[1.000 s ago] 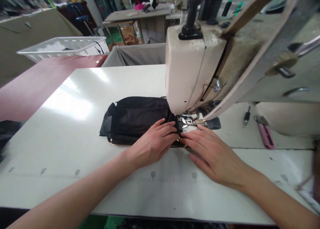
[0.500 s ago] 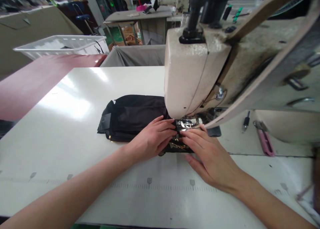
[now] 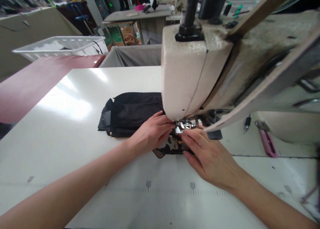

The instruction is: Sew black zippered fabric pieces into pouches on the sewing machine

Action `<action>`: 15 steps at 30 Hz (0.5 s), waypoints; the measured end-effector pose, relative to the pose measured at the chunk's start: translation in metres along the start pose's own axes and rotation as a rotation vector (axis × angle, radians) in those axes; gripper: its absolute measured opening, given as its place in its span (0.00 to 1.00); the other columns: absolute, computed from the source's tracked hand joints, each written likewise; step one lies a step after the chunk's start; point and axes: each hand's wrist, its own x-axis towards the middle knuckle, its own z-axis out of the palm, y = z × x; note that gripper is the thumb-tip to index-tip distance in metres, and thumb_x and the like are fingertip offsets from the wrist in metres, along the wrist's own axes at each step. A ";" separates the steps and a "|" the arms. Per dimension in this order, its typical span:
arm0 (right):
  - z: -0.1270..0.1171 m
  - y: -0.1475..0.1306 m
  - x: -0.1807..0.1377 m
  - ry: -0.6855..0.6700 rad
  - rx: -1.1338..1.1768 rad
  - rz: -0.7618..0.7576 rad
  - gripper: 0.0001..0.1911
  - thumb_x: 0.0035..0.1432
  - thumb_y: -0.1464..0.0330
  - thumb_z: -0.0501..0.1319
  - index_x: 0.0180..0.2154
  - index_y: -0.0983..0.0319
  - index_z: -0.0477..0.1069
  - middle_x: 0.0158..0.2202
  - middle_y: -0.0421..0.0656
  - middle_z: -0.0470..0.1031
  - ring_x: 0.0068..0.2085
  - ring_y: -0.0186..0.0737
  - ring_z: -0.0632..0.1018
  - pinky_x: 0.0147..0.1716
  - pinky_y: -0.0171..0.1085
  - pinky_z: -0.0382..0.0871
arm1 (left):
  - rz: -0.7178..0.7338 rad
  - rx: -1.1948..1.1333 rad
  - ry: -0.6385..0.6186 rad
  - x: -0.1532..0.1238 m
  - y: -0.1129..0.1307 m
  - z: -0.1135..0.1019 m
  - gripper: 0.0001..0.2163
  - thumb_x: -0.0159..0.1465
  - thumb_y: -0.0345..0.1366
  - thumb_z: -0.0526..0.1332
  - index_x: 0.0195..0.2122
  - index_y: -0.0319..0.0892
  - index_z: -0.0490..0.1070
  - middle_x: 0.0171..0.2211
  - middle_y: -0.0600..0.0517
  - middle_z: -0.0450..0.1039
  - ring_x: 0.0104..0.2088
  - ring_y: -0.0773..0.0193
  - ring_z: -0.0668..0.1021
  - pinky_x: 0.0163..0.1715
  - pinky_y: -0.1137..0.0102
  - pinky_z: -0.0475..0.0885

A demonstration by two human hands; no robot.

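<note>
Bent fingers [image 3: 165, 125] of our left hand [image 3: 151, 133] rest on the right end of the black fabric piece [image 3: 130, 112], and their tips are just beside the presser foot [image 3: 186, 125]; whether they pinch the edge or only press on it, we cannot tell. Our right hand [image 3: 208, 154] has its fingers [image 3: 192, 140] stretched out and nearly flat on the patterned piece [image 3: 168, 146], a brown and dark spotted part that shows between our two hands on the near side. This hand grips nothing, it only presses down, and its fingertips almost meet those of the left hand in front of the presser foot. The black fabric piece lies flat on the white table [image 3: 62, 122] and reaches to the left from under the head of the sewing machine [image 3: 185, 72], which hides its right end. A thin gold-coloured line shows along its near edge. To the right, on the machine bed, we see a pink-handled tool [image 3: 267, 143] and a small dark pen-like tool [image 3: 247, 121], both well apart from our hands. Scale marks [image 3: 148, 184] are printed along the near part of the table. Behind the table stand a white plastic basket [image 3: 62, 46] and a grey cloth bin [image 3: 135, 55], and a reddish surface [image 3: 37, 84] lies at the left.
</note>
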 end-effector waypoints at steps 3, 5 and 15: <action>0.000 -0.001 -0.001 -0.005 0.003 -0.003 0.22 0.64 0.67 0.53 0.56 0.72 0.62 0.52 0.53 0.70 0.54 0.52 0.69 0.60 0.57 0.59 | 0.029 0.000 0.019 0.006 -0.006 0.000 0.10 0.65 0.27 0.52 0.39 0.36 0.74 0.39 0.46 0.76 0.43 0.62 0.77 0.53 0.64 0.70; 0.000 -0.002 0.000 -0.007 0.018 0.002 0.22 0.64 0.67 0.53 0.57 0.72 0.62 0.51 0.53 0.70 0.54 0.52 0.68 0.60 0.56 0.59 | 0.018 0.001 -0.001 0.007 -0.007 -0.001 0.10 0.65 0.27 0.52 0.39 0.37 0.74 0.39 0.46 0.76 0.42 0.62 0.78 0.51 0.64 0.71; 0.000 -0.003 0.001 0.027 0.074 0.005 0.23 0.62 0.68 0.54 0.57 0.68 0.62 0.51 0.55 0.70 0.56 0.55 0.66 0.56 0.61 0.62 | -0.084 -0.008 -0.074 0.005 -0.008 -0.002 0.10 0.65 0.29 0.53 0.40 0.39 0.74 0.42 0.46 0.77 0.45 0.59 0.78 0.57 0.58 0.66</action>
